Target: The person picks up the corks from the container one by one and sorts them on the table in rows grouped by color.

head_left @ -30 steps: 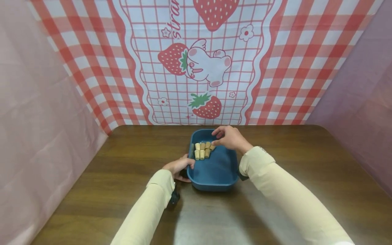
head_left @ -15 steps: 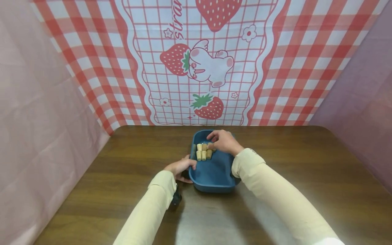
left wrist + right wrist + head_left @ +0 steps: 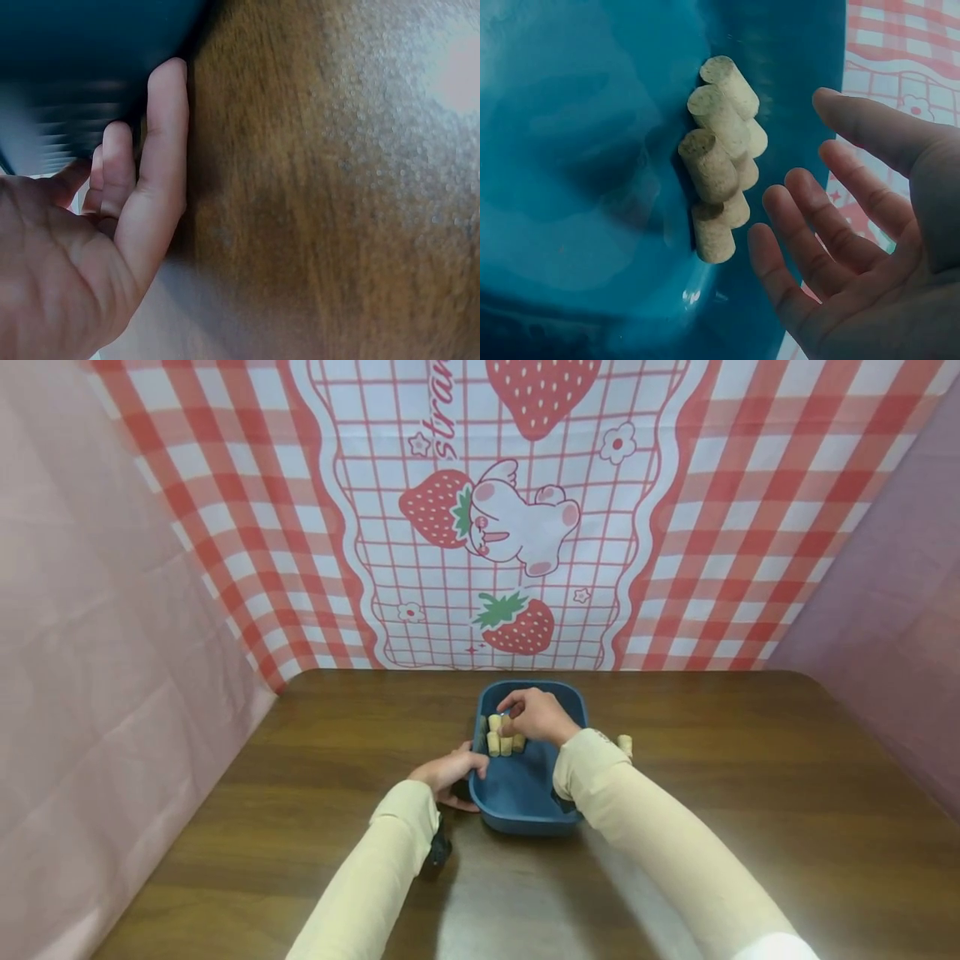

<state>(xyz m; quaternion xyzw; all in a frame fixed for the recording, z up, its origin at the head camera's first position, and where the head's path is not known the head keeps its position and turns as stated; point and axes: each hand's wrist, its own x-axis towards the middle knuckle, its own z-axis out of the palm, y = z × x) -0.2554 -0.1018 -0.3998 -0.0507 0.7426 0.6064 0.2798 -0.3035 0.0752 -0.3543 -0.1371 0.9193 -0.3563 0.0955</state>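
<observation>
Across the far side of my setup hangs a red-and-white gingham cloth (image 3: 525,610) printed with strawberries and a white cartoon animal, plus a pale pink sheet (image 3: 127,635) on the left and a mauve sheet (image 3: 892,610) on the right. Between them is a brown wood-grain table (image 3: 750,760), with whitish glare at the near middle. Toward its far edge sits a blue rectangular tray (image 3: 528,824) with rounded corners. A bunch of tan cylindrical corks (image 3: 494,743) lies bundled together in the tray's left part. One more tan cork (image 3: 625,744) is out on the table to the right, right up by my cream right sleeve (image 3: 652,810). My left hand (image 3: 450,772) has the tray's left wall, thumb over the rim, fingers along the outside. My right hand (image 3: 542,717) is over the corks, fingers spread and loosely bent, nothing in them that I can see. Annoyingly, it hides some corks from the head view, and that sleeve crosses the tray's right rim. A small black gadget (image 3: 438,850) pokes out by my left cuff.
</observation>
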